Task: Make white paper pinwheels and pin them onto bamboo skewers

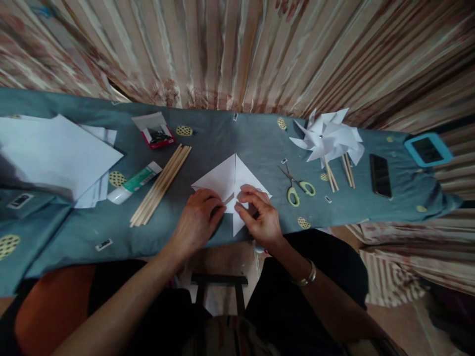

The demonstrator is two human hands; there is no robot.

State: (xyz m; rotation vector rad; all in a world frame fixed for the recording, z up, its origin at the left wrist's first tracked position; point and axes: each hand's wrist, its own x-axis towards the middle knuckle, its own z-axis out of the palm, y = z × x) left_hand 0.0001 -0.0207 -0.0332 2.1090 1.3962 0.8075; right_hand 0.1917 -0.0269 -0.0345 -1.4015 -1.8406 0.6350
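Observation:
A white square of paper [218, 179] lies cornerwise on the cloth in front of me, with slits running in from its corners. My left hand [200, 212] is closed on its near left part, thumb and fingers together at a cut edge. On the near right part, my right hand [261, 215] has thumb and index finger bent around a flap; the fingertips partly hide it. One pointed corner of the paper hangs toward me between the hands. Scissors with green handles [299, 190] rest, blades apart, just right of the paper.
Left of the paper lie several wooden sticks [161, 185], a glue stick [135, 183], an open red box [158, 133] of small dark pieces and a stack of white paper [55, 158]. To the right are paper pinwheels [328, 136], a black phone [380, 175] and a blue-framed device [428, 149].

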